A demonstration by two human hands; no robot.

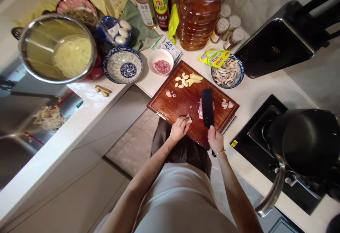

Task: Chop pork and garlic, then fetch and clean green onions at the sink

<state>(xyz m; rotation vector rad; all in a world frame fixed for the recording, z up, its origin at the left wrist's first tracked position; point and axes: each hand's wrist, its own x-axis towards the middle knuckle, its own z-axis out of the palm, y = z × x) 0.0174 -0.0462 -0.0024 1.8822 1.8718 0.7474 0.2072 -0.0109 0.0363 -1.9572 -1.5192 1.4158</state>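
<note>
While the right hand (215,140) is clenched round the handle of a black cleaver (207,107), whose blade lies over the wooden cutting board (186,100) right against a small heap of meat (200,109), the left hand (180,126) presses its curled fingers on a separate scrap of meat (189,119) at the board's near edge. The board sits on the white worktop (255,91), with garlic cloves (182,80) at its far side, a white bowl (152,56) of diced meat just beyond, and a mushroom bowl (240,74) to the right.
</note>
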